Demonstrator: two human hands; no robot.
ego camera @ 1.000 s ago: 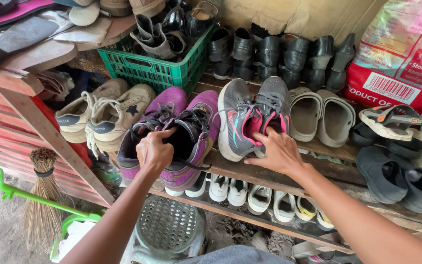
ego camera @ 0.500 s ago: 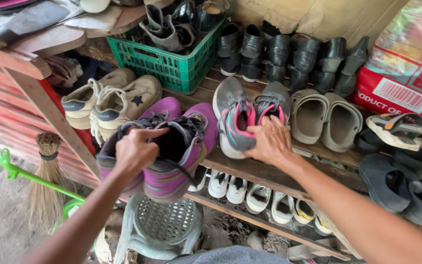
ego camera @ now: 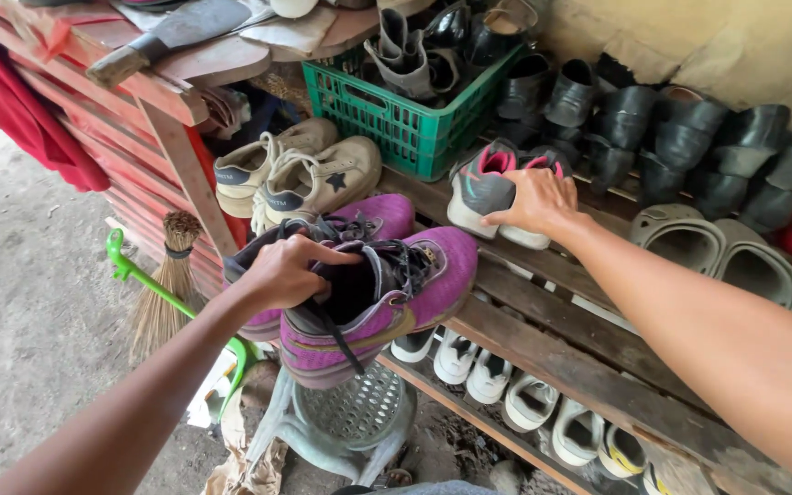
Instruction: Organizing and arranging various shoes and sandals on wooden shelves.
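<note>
My left hand (ego camera: 284, 272) grips a pair of purple and grey sneakers (ego camera: 387, 293) by their inner collars and holds them lifted off the front edge of the wooden shelf (ego camera: 552, 321). My right hand (ego camera: 535, 198) is closed on the heels of a pair of grey sneakers with pink lining (ego camera: 488, 183), which sit farther back on the shelf near the green crate (ego camera: 405, 128).
Cream sneakers (ego camera: 295, 179) lie left of the purple pair. Black shoes (ego camera: 671, 128) line the back; grey clogs (ego camera: 726, 257) sit at right. White shoes (ego camera: 506, 394) fill the lower shelf. A perforated plastic stool (ego camera: 341, 417), a straw broom (ego camera: 162, 293) and a green dustpan handle (ego camera: 139, 280) stand below.
My left hand has lifted the purple sneakers up and off the shelf. My right hand has pushed the grey-pink pair back toward the crate. The view has swung left.
</note>
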